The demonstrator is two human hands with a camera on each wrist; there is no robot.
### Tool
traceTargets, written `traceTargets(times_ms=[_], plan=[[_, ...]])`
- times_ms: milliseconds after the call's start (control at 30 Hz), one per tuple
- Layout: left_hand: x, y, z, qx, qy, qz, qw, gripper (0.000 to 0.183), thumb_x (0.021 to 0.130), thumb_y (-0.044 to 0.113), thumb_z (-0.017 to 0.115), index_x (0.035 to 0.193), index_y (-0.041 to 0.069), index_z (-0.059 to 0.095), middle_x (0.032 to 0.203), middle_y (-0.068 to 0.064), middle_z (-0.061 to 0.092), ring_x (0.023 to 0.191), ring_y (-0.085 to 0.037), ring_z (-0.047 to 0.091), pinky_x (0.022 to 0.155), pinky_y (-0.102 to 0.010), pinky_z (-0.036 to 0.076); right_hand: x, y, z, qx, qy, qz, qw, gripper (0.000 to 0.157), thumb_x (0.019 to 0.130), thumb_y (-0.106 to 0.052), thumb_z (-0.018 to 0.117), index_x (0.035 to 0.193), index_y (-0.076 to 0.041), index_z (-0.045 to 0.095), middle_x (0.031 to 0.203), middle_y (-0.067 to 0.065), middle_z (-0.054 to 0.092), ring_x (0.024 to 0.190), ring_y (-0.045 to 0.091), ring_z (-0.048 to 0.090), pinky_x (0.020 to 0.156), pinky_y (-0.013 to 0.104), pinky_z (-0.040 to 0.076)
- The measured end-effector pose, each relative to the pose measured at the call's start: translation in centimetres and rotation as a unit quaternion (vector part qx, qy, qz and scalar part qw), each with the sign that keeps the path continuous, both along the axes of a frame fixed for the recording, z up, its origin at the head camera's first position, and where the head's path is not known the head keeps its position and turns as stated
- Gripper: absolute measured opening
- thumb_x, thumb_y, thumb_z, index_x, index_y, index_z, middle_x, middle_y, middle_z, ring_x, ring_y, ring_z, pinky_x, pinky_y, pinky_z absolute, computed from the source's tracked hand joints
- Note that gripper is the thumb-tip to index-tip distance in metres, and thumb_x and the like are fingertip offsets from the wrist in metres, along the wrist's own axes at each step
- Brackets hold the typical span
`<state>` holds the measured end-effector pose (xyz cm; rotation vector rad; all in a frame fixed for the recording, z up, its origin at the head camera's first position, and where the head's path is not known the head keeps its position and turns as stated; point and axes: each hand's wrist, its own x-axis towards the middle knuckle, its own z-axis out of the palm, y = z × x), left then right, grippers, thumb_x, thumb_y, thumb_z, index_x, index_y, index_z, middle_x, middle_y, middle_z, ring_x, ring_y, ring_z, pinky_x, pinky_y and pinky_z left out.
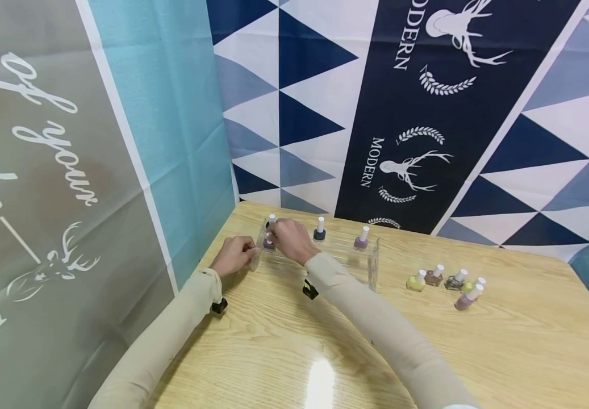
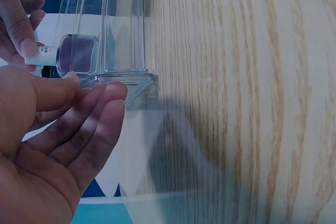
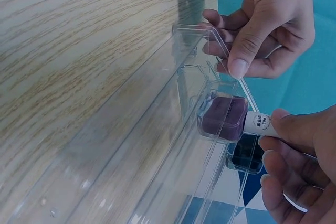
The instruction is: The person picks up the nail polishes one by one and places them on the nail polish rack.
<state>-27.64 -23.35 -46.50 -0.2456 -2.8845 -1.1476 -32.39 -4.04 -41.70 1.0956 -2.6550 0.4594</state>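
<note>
A clear plastic tiered rack [image 1: 374, 266] stands near the back edge of the table. My left hand [image 1: 235, 254] pinches its left end panel between thumb and fingers. With thumb and fingertips, my right hand [image 1: 290, 240] grips the white cap of a purple nail polish bottle [image 3: 223, 116], whose body sits at the rack's left end, close to the end panel. Just behind it in the right wrist view is a dark nail polish bottle [image 3: 245, 153]. Farther right along the rack stand a navy nail polish bottle [image 1: 320, 234] and another purple nail polish bottle [image 1: 361, 243].
Right of the rack, several nail polish bottles are grouped on the wooden table [image 1: 376, 352]: a yellow bottle [image 1: 416, 282], a brown bottle [image 1: 434, 277], a dark bottle [image 1: 455, 282] and a purple bottle [image 1: 465, 301] among them. Patterned cloth [image 1: 304, 102] hangs behind and at left.
</note>
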Motion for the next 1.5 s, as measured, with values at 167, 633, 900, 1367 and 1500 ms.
traceTargets(times_ms=[167,633,900,1367,1500], plan=[[-0.1,0.2,0.0,0.002,-0.001,-0.002,1.0000,0.023,0.104,0.017,0.064,0.088,0.003,0.071,0.068,-0.005,0.068,0.055,-0.017,0.061,0.051,-0.032,0.048,0.0,0.2,0.1,0.006,-0.013,-0.010,1.000,0.012,0.100,-0.016,0.071,0.093,-0.013,0.081,0.083,0.002,0.069,0.067,0.011,0.060,0.062,0.030,0.053],[-0.1,0.1,-0.1,0.006,0.010,-0.014,0.9998,0.022,0.104,0.016,0.065,0.087,0.003,0.070,0.067,-0.008,0.066,0.052,-0.016,0.058,0.049,-0.032,0.047,0.4,2.4,2.0,0.018,-0.034,0.004,0.999,0.018,0.097,-0.017,0.075,0.110,-0.005,0.078,0.100,0.009,0.076,0.088,0.021,0.072,0.075,0.035,0.059],[-0.1,0.2,0.0,0.002,0.010,-0.014,0.9998,0.024,0.104,0.018,0.064,0.086,0.003,0.069,0.065,-0.005,0.065,0.052,-0.017,0.058,0.050,-0.033,0.048,0.9,5.8,3.6,0.003,-0.018,-0.001,1.000,0.021,0.097,-0.015,0.075,0.114,-0.004,0.077,0.104,0.009,0.076,0.092,0.022,0.073,0.080,0.037,0.059],[0.5,0.2,0.0,-0.003,0.007,-0.006,1.0000,0.020,0.104,0.013,0.065,0.086,0.003,0.069,0.067,-0.002,0.064,0.057,-0.016,0.061,0.051,-0.032,0.048,2.9,13.2,4.2,-0.030,0.019,-0.023,0.999,0.018,0.094,-0.012,0.078,0.109,-0.003,0.078,0.100,0.008,0.076,0.091,0.025,0.073,0.078,0.040,0.059],[0.5,0.5,0.3,-0.004,0.001,-0.005,1.0000,0.021,0.104,0.013,0.064,0.087,0.003,0.069,0.068,-0.003,0.065,0.058,-0.017,0.062,0.051,-0.031,0.048,3.6,16.0,4.2,-0.027,0.029,-0.044,0.998,0.017,0.093,-0.012,0.079,0.108,-0.004,0.079,0.099,0.008,0.076,0.088,0.025,0.073,0.077,0.040,0.058]])
